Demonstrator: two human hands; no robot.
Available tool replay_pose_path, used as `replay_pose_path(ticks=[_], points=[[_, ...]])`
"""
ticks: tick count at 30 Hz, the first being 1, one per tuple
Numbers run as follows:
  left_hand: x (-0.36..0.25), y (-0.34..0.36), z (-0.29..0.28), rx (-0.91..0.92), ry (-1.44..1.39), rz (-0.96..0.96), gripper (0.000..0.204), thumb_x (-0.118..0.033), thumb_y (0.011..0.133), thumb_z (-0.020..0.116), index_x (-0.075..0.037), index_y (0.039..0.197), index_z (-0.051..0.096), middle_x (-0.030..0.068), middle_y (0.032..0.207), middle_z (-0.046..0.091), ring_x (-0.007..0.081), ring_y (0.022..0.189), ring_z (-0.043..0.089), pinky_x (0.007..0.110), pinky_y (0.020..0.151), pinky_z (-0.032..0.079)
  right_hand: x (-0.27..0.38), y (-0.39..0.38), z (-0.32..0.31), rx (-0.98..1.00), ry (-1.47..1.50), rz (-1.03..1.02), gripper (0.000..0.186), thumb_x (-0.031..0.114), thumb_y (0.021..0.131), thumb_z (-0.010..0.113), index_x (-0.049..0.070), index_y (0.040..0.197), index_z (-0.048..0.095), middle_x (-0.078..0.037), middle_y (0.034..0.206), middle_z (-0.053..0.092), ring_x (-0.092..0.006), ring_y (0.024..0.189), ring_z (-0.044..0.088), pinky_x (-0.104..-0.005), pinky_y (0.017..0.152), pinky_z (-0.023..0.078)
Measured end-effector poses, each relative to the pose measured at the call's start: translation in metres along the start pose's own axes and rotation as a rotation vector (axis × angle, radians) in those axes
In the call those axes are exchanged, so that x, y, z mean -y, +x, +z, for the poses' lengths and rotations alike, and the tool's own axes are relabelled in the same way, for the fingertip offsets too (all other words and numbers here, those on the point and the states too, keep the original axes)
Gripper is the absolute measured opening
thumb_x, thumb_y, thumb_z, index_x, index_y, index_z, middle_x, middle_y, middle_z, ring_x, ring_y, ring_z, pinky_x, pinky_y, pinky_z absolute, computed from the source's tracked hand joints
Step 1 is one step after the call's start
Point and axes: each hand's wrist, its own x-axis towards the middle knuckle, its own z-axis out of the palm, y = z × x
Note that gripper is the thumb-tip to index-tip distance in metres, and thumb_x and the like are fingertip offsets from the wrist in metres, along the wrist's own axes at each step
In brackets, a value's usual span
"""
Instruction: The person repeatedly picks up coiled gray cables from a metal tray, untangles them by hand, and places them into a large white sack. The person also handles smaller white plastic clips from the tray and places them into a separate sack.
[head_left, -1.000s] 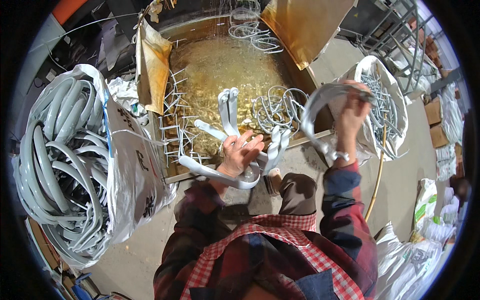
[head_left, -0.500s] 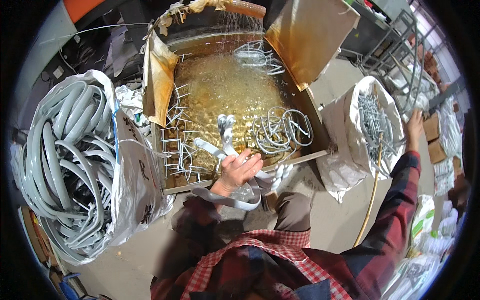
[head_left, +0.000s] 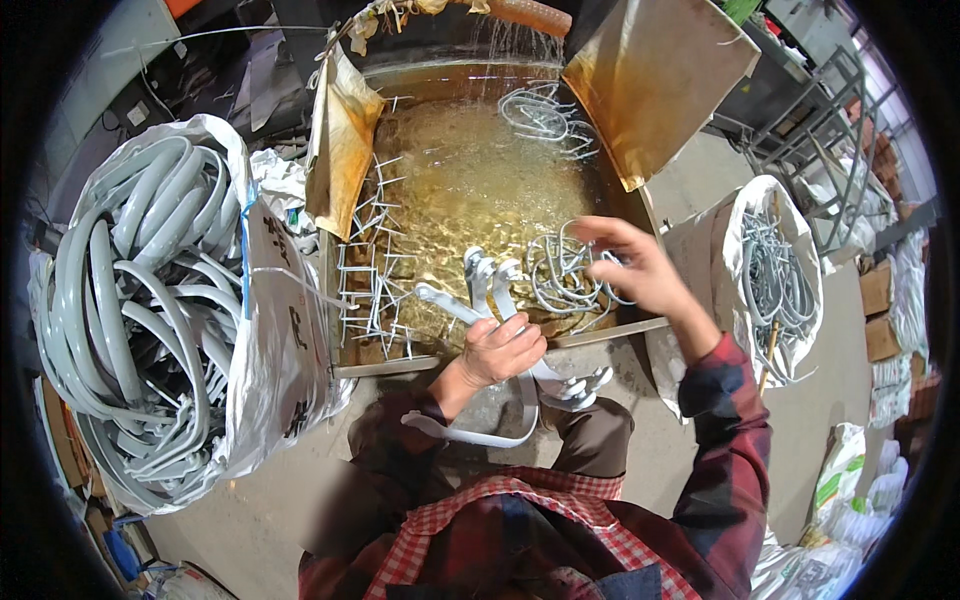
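My left hand (head_left: pixel 500 348) is closed round a bundle of grey plastic strips (head_left: pixel 492 438) above the near rim of a water tank (head_left: pixel 395 367). Some strip ends point up over the water; one strip curves down toward my lap. My right hand (head_left: pixel 645 272) is over the tank's right front corner, fingers apart, with nothing visible in it. Just beyond it, a tangle of thin grey plastic loops (head_left: pixel 555 285) lies in the water. Thin grey branched sprues (head_left: pixel 372 275) line the tank's left side.
A white sack (head_left: pixel 285 370) heaped with wide grey strips (head_left: pixel 105 290) stands at the left. At the right is another white sack (head_left: pixel 690 250) of thin grey pieces (head_left: pixel 770 265), with a stick in it. Water falls from a pipe (head_left: pixel 530 15) at the back, beside a stained board (head_left: pixel 660 90).
My right hand has come back from the right sack to above the tank's front corner. More thin grey loops now hang in that sack. My left hand still grips the strips.
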Motion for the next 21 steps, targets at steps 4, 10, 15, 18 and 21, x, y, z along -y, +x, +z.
replay_pose_path(ticks=[4,10,15,18,21], points=[[-0.004,-0.003,0.006,-0.026,-0.053,0.02,0.009,-0.021,0.069,0.061,-0.024,0.078,0.06,-0.0107,0.086,0.057,0.0092,0.094,0.054,0.032,0.083,0.028,0.014,0.03,0.056,0.241,0.329,-0.127,0.086,0.023,0.074,0.076,0.006,0.142,0.027,-0.012,0.135,0.046,-0.0218,0.125,0.044,-0.0358,0.105,0.031],[-0.004,-0.01,0.007,0.039,-0.15,0.017,0.009,-0.019,0.07,0.06,-0.02,0.079,0.061,-0.0069,0.081,0.058,0.0113,0.093,0.057,0.036,0.089,0.031,0.022,0.029,0.075,0.187,0.274,-0.004,0.05,0.001,0.081,0.062,0.006,0.129,0.049,-0.005,0.12,0.058,-0.0114,0.103,0.053,-0.0282,0.088,0.044],[-0.002,-0.021,-0.001,0.449,-0.763,-0.752,0.017,-0.012,0.073,0.065,-0.007,0.089,0.064,0.0054,0.085,0.065,0.0204,0.085,0.061,0.038,0.083,0.043,-0.015,-0.023,0.046,-0.472,-0.522,-0.13,0.055,0.002,0.075,0.063,0.005,0.127,0.048,-0.017,0.124,0.052,-0.0307,0.112,0.052,-0.0392,0.094,0.042],[-0.01,-0.024,-0.021,0.764,-1.132,-1.072,0.02,-0.014,0.075,0.068,-0.002,0.09,0.062,0.0065,0.079,0.066,0.015,0.073,0.064,0.034,0.065,0.051,0.017,-0.074,0.062,-0.079,-0.888,-0.409,0.068,0.003,0.067,0.066,0.01,0.131,0.044,-0.015,0.133,0.046,-0.0332,0.123,0.043,-0.0472,0.101,0.034],[-0.032,0.014,-0.082,1.039,-1.823,-0.982,0.03,-0.014,0.073,0.072,0.001,0.094,0.058,0.0094,0.075,0.064,0.0171,0.068,0.064,0.033,0.063,0.052,0.038,-0.107,0.087,0.241,-0.858,-0.425,0.074,0.007,0.063,0.068,0.012,0.132,0.043,-0.009,0.144,0.034,-0.0309,0.135,0.027,-0.0491,0.109,0.018]])
